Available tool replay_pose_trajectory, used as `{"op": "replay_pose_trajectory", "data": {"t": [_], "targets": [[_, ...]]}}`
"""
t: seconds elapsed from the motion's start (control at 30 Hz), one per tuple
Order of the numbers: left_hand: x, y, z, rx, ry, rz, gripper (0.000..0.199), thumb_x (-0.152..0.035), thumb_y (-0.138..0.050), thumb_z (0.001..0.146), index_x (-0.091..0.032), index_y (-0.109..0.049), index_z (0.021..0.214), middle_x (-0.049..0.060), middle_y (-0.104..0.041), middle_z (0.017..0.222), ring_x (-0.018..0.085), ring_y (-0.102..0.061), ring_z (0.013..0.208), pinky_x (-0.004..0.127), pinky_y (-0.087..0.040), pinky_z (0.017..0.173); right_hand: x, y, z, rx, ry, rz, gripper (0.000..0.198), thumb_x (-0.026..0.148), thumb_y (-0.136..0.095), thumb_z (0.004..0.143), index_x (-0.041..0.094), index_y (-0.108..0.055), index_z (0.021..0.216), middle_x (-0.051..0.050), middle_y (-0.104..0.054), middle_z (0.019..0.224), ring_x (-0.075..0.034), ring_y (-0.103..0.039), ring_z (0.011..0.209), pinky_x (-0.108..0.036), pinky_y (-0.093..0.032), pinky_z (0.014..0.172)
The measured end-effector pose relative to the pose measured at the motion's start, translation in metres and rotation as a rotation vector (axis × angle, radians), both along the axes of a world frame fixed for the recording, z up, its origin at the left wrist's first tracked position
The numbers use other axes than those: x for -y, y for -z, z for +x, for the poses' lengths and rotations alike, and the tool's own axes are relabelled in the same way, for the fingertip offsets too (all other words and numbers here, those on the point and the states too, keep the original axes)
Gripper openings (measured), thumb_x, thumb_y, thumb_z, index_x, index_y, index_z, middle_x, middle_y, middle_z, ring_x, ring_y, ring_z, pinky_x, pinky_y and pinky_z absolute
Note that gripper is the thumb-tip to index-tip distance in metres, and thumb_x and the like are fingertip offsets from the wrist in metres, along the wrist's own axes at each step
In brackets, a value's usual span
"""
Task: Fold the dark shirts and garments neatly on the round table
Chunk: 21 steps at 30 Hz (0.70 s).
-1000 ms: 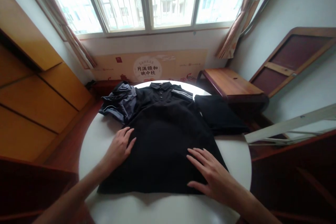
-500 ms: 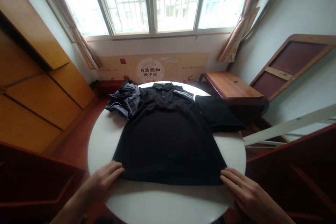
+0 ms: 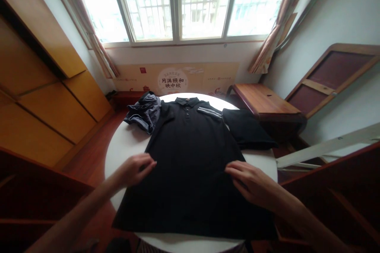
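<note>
A black polo shirt (image 3: 190,189) lies spread out, collar toward the window and hem toward me, with three pale stripes on its right-hand sleeve. My left hand (image 3: 138,169) is closed at the shirt's left side, thumb and fingers pinched on the dark cloth. Opposite it, my right hand (image 3: 247,182) pinches the shirt inside its right side, where a small crease shows at the fingertips. The hem hangs past the near edge of the round white table (image 3: 118,152). Exactly how much cloth sits between the fingers is hidden.
A crumpled grey and black garment (image 3: 145,112) lies at the table's far left. Folded black cloth (image 3: 247,128) is at the right, reaching over the edge. Beyond stand a wooden side table (image 3: 267,99) and yellow cabinets (image 3: 59,106); a white bar (image 3: 329,146) runs along the right.
Both hands have left the hem corners and moved up the shirt and inward. The hem has come nearer to me and now hangs over the table's near edge.
</note>
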<state>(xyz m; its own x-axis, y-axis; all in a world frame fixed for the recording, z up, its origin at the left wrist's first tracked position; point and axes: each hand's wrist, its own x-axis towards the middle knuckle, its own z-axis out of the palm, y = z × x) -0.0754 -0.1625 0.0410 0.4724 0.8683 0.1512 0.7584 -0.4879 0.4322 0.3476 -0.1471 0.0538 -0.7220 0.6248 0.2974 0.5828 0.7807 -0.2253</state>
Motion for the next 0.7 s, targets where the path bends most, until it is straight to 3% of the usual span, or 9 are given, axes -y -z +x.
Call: {"op": "replay_pose_trajectory", "data": {"t": [0.07,0.17,0.27,0.43,0.57,0.63,0.7], "targets": [[-0.052,0.009,0.003,-0.029,-0.162,0.123,0.024,-0.034,-0.049,0.098,-0.018,-0.067,0.101,0.009,-0.068,0.1,0.022,-0.064,0.097,0.035,-0.05,0.091,-0.033,0.005,-0.031,0.003,-0.056,-0.076,0.023,0.013,-0.05,0.091,0.019,-0.067,0.105,-0.008,-0.068,0.105,-0.019,-0.066,0.095,-0.03,-0.053,0.085],[-0.121,0.021,0.001,-0.089,-0.328,0.193,0.038,-0.039,-0.059,0.09,-0.012,-0.063,0.117,0.015,-0.064,0.118,0.028,-0.06,0.112,0.04,-0.045,0.103,-0.085,0.019,-0.061,0.007,-0.026,-0.165,0.021,0.02,-0.051,0.095,0.018,-0.068,0.106,-0.009,-0.068,0.11,-0.02,-0.066,0.098,-0.03,-0.051,0.088],[-0.174,0.02,-0.004,-0.078,-0.449,0.19,0.038,-0.034,-0.053,0.092,-0.01,-0.062,0.12,0.015,-0.063,0.122,0.026,-0.059,0.115,0.034,-0.043,0.107,-0.142,0.024,-0.063,-0.017,0.135,-0.199,0.021,0.02,-0.053,0.094,0.014,-0.07,0.102,-0.011,-0.069,0.106,-0.021,-0.066,0.099,-0.03,-0.05,0.091],[-0.254,0.005,-0.012,-0.106,-0.62,0.134,0.045,-0.027,-0.045,0.094,-0.001,-0.055,0.129,0.023,-0.061,0.126,0.028,-0.057,0.119,0.035,-0.041,0.106,-0.244,0.006,-0.046,0.044,0.489,-0.246,0.028,0.024,-0.058,0.092,0.01,-0.066,0.115,-0.016,-0.065,0.123,-0.025,-0.061,0.114,-0.032,-0.045,0.099],[-0.3,0.006,-0.019,-0.16,-0.707,0.075,0.067,-0.046,-0.058,0.089,0.001,-0.05,0.136,0.029,-0.051,0.135,0.038,-0.05,0.124,0.043,-0.039,0.106,-0.305,0.001,-0.049,0.095,0.569,-0.296,0.065,0.038,-0.075,0.081,0.004,-0.054,0.132,-0.024,-0.058,0.133,-0.031,-0.056,0.122,-0.035,-0.045,0.1],[-0.311,0.012,-0.023,-0.217,-0.732,0.05,0.078,-0.059,-0.06,0.084,-0.008,-0.048,0.141,0.027,-0.044,0.142,0.042,-0.044,0.128,0.048,-0.037,0.106,-0.323,0.007,-0.057,0.124,0.57,-0.325,0.078,0.039,-0.081,0.074,0.003,-0.05,0.136,-0.025,-0.057,0.134,-0.032,-0.056,0.122,-0.035,-0.046,0.099],[-0.315,0.02,-0.025,-0.267,-0.744,0.039,0.078,-0.066,-0.055,0.085,-0.018,-0.046,0.146,0.024,-0.04,0.144,0.044,-0.041,0.129,0.051,-0.037,0.104,-0.334,0.015,-0.066,0.15,0.571,-0.344,0.075,0.036,-0.082,0.073,0.003,-0.052,0.133,-0.025,-0.058,0.133,-0.032,-0.057,0.12,-0.035,-0.046,0.098]]}}
